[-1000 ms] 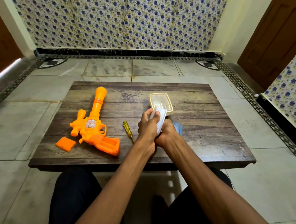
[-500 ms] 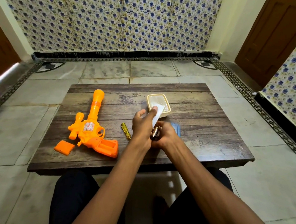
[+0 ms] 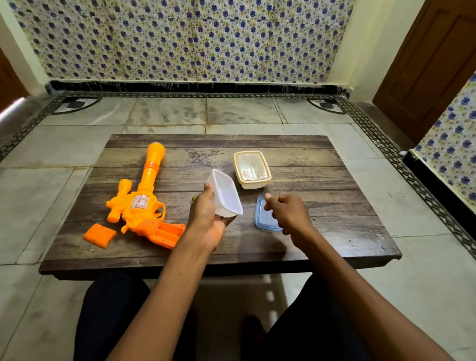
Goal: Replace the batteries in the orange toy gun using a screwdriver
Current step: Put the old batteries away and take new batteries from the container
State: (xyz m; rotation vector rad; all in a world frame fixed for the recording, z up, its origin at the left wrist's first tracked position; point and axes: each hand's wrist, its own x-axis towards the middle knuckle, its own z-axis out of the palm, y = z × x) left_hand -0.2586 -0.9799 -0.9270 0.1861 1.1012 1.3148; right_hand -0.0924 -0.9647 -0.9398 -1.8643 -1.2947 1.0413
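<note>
The left hand grips a clear white plastic box, tilted, just above the table. The right hand hovers with fingers curled over a blue lid; whether it holds anything I cannot tell. The orange toy gun lies flat on the table's left side, barrel pointing away, its loose orange cover just beside the grip, and a cream lidded box sits farther back.
</note>
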